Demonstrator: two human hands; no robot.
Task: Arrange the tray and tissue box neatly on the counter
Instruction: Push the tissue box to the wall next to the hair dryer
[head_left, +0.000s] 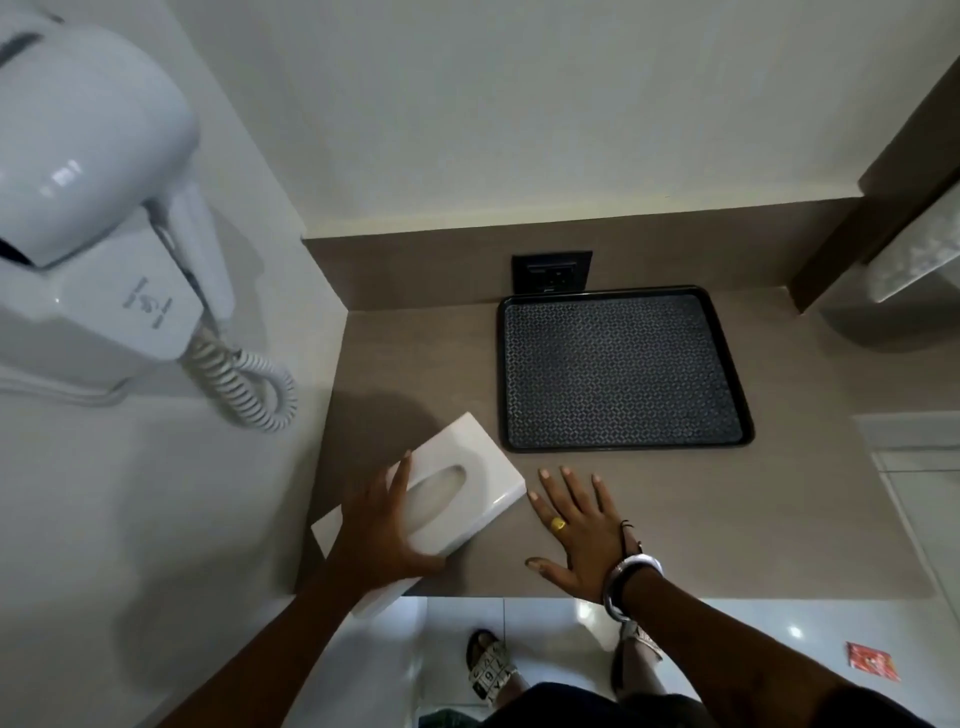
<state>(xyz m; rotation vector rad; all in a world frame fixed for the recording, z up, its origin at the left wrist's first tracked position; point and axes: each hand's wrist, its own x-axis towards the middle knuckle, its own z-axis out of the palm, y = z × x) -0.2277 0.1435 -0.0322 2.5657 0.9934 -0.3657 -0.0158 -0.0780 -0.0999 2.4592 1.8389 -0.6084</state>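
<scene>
The tray (623, 369) lies square against the back wall at 12 o'clock, apparently placed, while the left hand (382, 535) clasps the skewed tissue box (457, 488) at 9 o'clock, awaiting alignment, and the right hand (576, 525) rests flat, open, empty on the counter (779, 519).

A black tray (623, 371) and a white tissue box (457, 493) on a grey-brown counter (805, 519).
The rectangular tray, with a patterned mat surface and a low raised rim, lies flat against the back wall. The tissue box, with an oval top opening, sits angled at the counter's front left corner, just beside the tray's near left corner, not touching.
</scene>
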